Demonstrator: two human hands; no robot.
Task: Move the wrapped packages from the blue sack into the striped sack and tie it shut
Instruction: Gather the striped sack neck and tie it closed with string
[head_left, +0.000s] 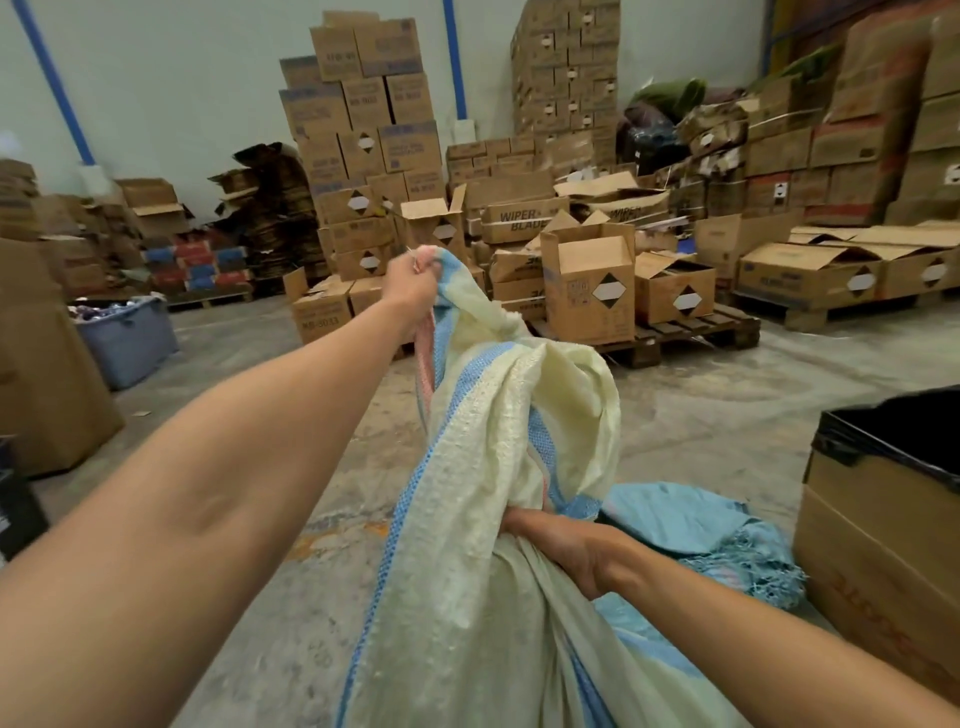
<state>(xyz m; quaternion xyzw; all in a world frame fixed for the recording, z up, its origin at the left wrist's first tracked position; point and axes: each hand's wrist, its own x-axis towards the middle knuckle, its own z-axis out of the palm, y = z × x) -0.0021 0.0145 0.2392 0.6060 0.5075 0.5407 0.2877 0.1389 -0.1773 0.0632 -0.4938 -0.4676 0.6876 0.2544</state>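
Observation:
The striped sack (478, 519), pale yellow woven plastic with blue and pink stripes, stands in front of me with its top gathered. My left hand (413, 283) is stretched out and up, gripping the sack's upper edge and pulling it taut. My right hand (566, 551) grips the bunched neck of the sack lower down. The blue sack (701, 535) lies crumpled and flat on the concrete floor to the right, with a frayed edge. No wrapped packages are visible; the striped sack's inside is hidden.
A cardboard box lined with a black bag (883, 519) stands close on the right. A grey plastic tub (130, 338) and a tall carton (47, 374) stand at left. Stacks of cartons on a pallet (675, 332) fill the back. Bare concrete floor (311, 467) lies between.

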